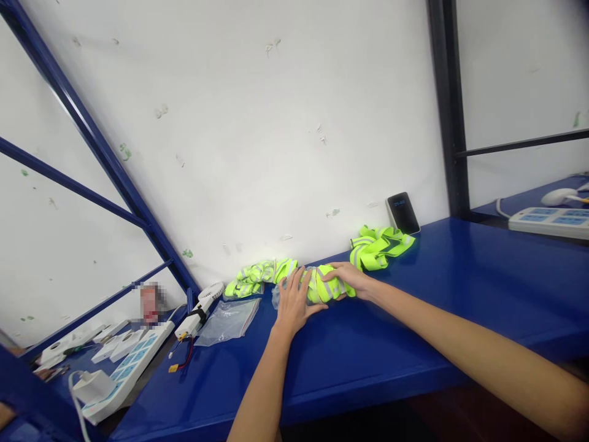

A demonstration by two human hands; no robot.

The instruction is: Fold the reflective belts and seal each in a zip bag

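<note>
A fluorescent yellow reflective strap bundle (317,285) lies on the blue shelf, its left part in clear plastic. My left hand (293,302) is on the left end of the bundle, fingers over it and thumb along its front. Around the right end curls my right hand (350,277), with the thumb on top and some fingers hidden. A second yellow bundle (262,275), partly in plastic, rests to the left against the wall. Loose yellow reflective straps (380,245) are heaped to the right of my hands.
An empty clear zip bag (230,320) lies left, beside a white handheld fan (210,291) and a white device with a red-black cable (191,322). A dark-screened device (403,213) leans at the wall. Power strips (131,368) and blue posts (92,123) stand left.
</note>
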